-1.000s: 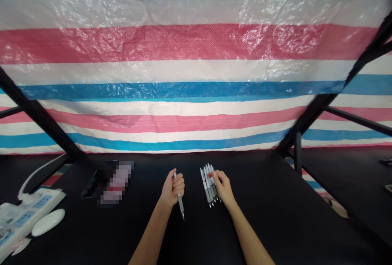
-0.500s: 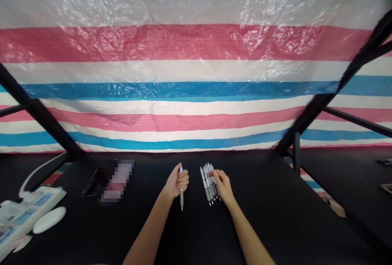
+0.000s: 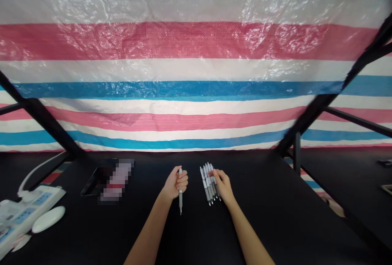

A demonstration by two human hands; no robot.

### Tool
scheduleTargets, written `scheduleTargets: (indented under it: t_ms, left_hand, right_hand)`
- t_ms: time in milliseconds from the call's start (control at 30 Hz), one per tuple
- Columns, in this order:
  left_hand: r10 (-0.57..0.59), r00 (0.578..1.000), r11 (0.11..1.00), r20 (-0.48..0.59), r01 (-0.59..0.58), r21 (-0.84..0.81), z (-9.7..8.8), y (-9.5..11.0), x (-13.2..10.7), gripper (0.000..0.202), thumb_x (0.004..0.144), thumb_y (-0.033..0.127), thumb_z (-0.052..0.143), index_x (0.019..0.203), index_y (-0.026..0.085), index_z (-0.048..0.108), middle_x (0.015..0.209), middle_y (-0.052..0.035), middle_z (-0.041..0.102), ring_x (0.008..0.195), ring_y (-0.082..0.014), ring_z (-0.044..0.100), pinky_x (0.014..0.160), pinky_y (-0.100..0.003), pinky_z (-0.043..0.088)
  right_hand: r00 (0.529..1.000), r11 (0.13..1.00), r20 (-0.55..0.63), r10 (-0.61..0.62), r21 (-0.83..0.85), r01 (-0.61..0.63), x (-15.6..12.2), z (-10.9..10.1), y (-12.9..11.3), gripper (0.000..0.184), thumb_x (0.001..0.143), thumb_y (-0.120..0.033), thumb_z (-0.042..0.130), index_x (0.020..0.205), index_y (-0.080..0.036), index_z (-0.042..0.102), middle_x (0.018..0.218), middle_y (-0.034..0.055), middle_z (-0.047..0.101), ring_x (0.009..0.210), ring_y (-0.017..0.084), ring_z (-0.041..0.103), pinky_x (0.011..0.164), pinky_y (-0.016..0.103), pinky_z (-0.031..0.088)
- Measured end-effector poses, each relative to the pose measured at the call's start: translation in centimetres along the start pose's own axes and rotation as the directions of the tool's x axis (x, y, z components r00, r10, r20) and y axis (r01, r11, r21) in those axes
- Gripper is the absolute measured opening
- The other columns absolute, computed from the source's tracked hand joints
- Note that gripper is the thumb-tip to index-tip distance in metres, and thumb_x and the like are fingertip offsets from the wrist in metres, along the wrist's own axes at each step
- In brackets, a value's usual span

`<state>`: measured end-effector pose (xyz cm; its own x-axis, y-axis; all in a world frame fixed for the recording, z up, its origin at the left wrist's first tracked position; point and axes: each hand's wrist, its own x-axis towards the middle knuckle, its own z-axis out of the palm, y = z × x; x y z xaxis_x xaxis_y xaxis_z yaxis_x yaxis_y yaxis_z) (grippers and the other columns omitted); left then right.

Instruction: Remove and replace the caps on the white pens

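In the head view my left hand [image 3: 177,183] is closed around a white and grey pen [image 3: 180,198]. That pen stands roughly vertical in the picture, tip toward me, and my thumb is at its top end. To the right, several matching pens [image 3: 208,185] lie side by side on the black table [image 3: 196,236], slightly slanted, their silver tips facing me. My right hand [image 3: 223,184] is at the right side of this row, its curled fingers over the rightmost pens and partly hiding them.
At the left stand a white power strip [image 3: 39,199] with a plugged-in cable and a white oval object [image 3: 49,219]. A dark flat device [image 3: 92,181], partly pixelated, lies behind them. Black frame bars [image 3: 297,130] and a striped tarp [image 3: 196,69] bound the back.
The pen in my left hand has shifted slightly lower, with its tip closer to me, and my left thumb has come down a little. My right hand and the row look unchanged.
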<state>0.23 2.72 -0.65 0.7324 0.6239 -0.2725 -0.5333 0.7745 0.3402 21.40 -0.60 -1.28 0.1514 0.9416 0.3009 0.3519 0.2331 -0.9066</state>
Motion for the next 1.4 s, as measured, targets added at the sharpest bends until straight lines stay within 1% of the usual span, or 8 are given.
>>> scheduleTargets:
  t_ms: [167,900,1067,1167,1233,1267,1333,1400]
  left_hand:
    - [0.016,1.0,1.0,-0.011,-0.016,-0.016,-0.1,0.0,0.0,0.048,0.083,0.043,0.046,0.049,0.018,0.024,0.041,0.0096,0.011,0.031,-0.002,0.01,0.029,-0.012,0.009]
    - [0.032,0.999,0.999,0.025,-0.032,0.018,-0.4,-0.1,0.0,0.045,0.079,0.037,0.05,0.049,0.018,0.023,0.039,0.0094,0.013,0.03,-0.0025,0.011,0.029,-0.013,0.009]
    - [0.062,0.998,0.997,-0.021,-0.061,0.038,-0.2,-0.2,0.0,0.049,0.083,0.046,0.046,0.05,0.018,0.025,0.04,0.0095,0.014,0.03,-0.0022,0.012,0.03,-0.013,0.008]
    - [0.14,0.987,0.987,-0.077,-0.133,0.091,0.1,-0.4,0.0,0.047,0.082,0.054,0.044,0.055,0.017,0.033,0.041,0.0098,0.019,0.03,-0.0021,0.015,0.03,-0.014,0.01]
    - [0.257,0.954,0.959,-0.154,-0.232,0.163,0.1,-0.5,0.0,0.041,0.081,0.054,0.046,0.064,0.017,0.042,0.042,0.0098,0.026,0.03,-0.0024,0.019,0.031,-0.014,0.013]
    - [0.335,0.92,0.931,-0.204,-0.291,0.218,0.0,-0.5,0.0,0.036,0.08,0.051,0.048,0.07,0.017,0.045,0.043,0.0098,0.03,0.031,-0.0026,0.021,0.032,-0.014,0.014]
    - [0.516,0.805,0.838,-0.292,-0.405,0.366,-0.4,-0.3,-0.1,0.026,0.077,0.043,0.053,0.08,0.018,0.047,0.045,0.0096,0.037,0.032,-0.0034,0.026,0.034,-0.014,0.018]
    - [0.679,0.657,0.705,-0.327,-0.459,0.541,-1.1,0.1,-0.4,0.022,0.072,0.034,0.057,0.087,0.019,0.048,0.047,0.0093,0.043,0.034,-0.0052,0.034,0.037,-0.015,0.025]
  right_hand:
    - [1.0,1.0,-0.004,-0.002,0.0,0.002,0.1,0.1,0.0,0.048,0.082,-0.058,0.041,0.062,-0.02,0.065,0.072,0.0061,0.067,0.075,0.022,0.059,0.076,0.033,0.042]
    - [1.0,1.0,-0.009,-0.002,-0.013,0.002,0.1,0.1,0.5,0.053,0.083,-0.061,0.038,0.066,-0.02,0.067,0.072,0.0072,0.067,0.075,0.023,0.059,0.076,0.034,0.043]
    - [1.0,1.0,-0.013,0.005,-0.008,-0.005,0.1,0.1,0.2,0.055,0.081,-0.064,0.037,0.065,-0.02,0.066,0.072,0.008,0.067,0.076,0.024,0.059,0.075,0.034,0.043]
    - [1.0,1.0,-0.018,-0.001,-0.003,0.001,0.1,0.1,0.1,0.055,0.081,-0.064,0.037,0.064,-0.02,0.066,0.072,0.0079,0.067,0.075,0.023,0.059,0.075,0.034,0.043]
    - [1.0,1.0,-0.02,-0.005,-0.004,0.005,0.1,0.1,0.1,0.054,0.082,-0.062,0.037,0.065,-0.019,0.066,0.072,0.0076,0.067,0.075,0.023,0.059,0.075,0.034,0.043]
    - [1.0,1.0,-0.018,-0.009,-0.009,0.008,0.1,0.0,0.2,0.053,0.083,-0.061,0.037,0.066,-0.019,0.066,0.072,0.0073,0.067,0.075,0.023,0.059,0.075,0.033,0.043]
    - [1.0,0.999,-0.01,-0.016,-0.028,0.016,0.1,0.0,0.3,0.051,0.084,-0.058,0.038,0.066,-0.02,0.066,0.073,0.0068,0.067,0.076,0.022,0.059,0.075,0.033,0.042]
    - [1.0,0.998,0.0,-0.023,-0.051,0.023,0.1,0.0,0.2,0.048,0.084,-0.056,0.04,0.065,-0.02,0.066,0.073,0.0063,0.068,0.075,0.022,0.058,0.074,0.032,0.042]
